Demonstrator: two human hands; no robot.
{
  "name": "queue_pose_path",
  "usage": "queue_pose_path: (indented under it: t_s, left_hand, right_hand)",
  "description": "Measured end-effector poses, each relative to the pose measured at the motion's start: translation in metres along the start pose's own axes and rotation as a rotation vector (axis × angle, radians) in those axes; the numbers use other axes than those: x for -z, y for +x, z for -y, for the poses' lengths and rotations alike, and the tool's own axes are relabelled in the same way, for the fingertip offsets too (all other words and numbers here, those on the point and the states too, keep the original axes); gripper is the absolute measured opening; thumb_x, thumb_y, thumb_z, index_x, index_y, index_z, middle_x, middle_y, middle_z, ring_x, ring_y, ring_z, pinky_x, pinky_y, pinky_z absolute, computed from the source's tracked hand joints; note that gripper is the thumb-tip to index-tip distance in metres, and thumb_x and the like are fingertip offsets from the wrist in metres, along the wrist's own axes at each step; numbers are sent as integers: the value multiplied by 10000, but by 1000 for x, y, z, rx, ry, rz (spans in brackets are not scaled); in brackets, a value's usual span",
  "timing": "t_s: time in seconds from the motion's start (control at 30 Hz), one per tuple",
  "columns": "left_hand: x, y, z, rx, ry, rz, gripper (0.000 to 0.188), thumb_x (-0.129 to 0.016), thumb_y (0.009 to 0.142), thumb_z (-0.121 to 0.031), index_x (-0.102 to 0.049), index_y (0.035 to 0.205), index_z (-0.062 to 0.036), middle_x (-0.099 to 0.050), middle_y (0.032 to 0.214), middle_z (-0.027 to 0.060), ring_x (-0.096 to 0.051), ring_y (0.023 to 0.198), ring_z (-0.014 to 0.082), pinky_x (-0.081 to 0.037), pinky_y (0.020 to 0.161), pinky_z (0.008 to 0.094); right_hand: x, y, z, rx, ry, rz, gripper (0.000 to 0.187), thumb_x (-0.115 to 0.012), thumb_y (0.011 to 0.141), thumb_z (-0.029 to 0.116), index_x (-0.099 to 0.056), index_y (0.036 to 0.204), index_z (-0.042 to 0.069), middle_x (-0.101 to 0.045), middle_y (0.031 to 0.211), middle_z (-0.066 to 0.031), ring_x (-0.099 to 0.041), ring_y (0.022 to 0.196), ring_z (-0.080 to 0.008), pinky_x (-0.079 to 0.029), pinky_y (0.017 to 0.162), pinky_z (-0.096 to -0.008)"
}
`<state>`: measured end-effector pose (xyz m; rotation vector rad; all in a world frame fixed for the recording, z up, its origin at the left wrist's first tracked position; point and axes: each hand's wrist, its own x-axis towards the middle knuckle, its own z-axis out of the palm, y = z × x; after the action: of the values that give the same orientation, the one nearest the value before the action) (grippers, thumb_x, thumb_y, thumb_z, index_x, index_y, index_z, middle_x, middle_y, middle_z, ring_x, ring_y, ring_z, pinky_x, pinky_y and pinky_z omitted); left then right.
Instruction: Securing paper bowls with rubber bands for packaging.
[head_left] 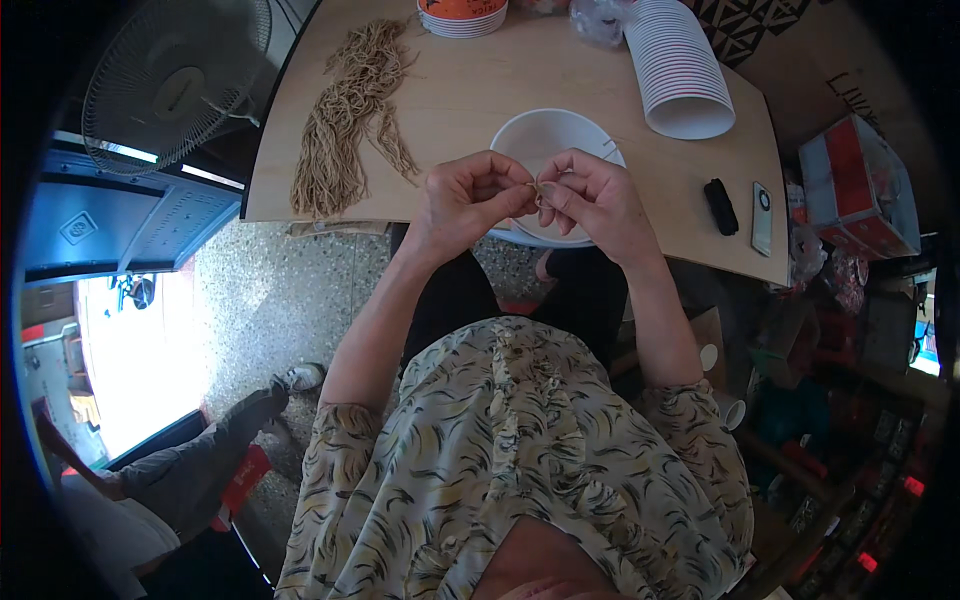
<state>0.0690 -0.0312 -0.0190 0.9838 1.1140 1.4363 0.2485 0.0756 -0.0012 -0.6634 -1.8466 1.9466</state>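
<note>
My left hand [468,200] and my right hand [594,203] meet fingertip to fingertip over a white bowl [545,126]. Both pinch a thin tan string [538,190], which seems to form a small loop between the fingers; its ends are hidden. The bowl sits at the table's near edge, and my hands cover part of it. To the left of my left hand lies a loose bundle of tan strings [345,125], spread along the table.
A nested stack of white paper tubs [682,70] lies at the back right, with orange tubs [463,18] at the far edge. A black case [720,207] and a phone [762,220] rest near the right edge. A fan [178,88] stands left; another person [180,475] sits lower left.
</note>
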Motion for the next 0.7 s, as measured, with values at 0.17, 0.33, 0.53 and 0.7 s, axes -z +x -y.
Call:
queue_pose_path:
  t_s: [0.17, 0.33, 0.53, 0.7]
  left_hand:
    - [2, 0, 1, 54, -32, 8, 118, -653, 938, -9, -641, 1039, 50, -712, 924, 86, -694, 848, 117, -583, 785, 242]
    - [3, 1, 0, 76, -49, 20, 121, -655, 940, -17, -637, 1039, 51, -716, 935, 94, -699, 847, 124, -587, 787, 246]
    - [3, 1, -2, 116, -53, 32, 130, -657, 939, -18, -631, 1049, 47, -717, 942, 100, -715, 862, 149, -592, 787, 253]
    - [2, 0, -3, 128, -61, 37, 165, -648, 935, -6, -621, 1088, 47, -723, 957, 113, -717, 859, 153, -594, 783, 259]
  right_hand:
    - [0, 0, -3, 20, 65, -16, 104, -582, 986, 49, -619, 1031, -37, -654, 757, -47, -606, 636, -63, -470, 529, -188]
    - [0, 0, 5, 4, -6, -32, 121, -580, 993, 68, -635, 1009, -38, -653, 753, -44, -602, 633, -61, -465, 513, -184]
    - [1, 1, 0, -1, -38, -23, 117, -582, 993, 69, -635, 1003, -36, -647, 752, -36, -596, 637, -57, -455, 514, -183]
    - [-2, 0, -2, 15, -8, -45, 118, -583, 994, 78, -632, 997, -30, -639, 748, -24, -584, 645, -50, -436, 519, -183]
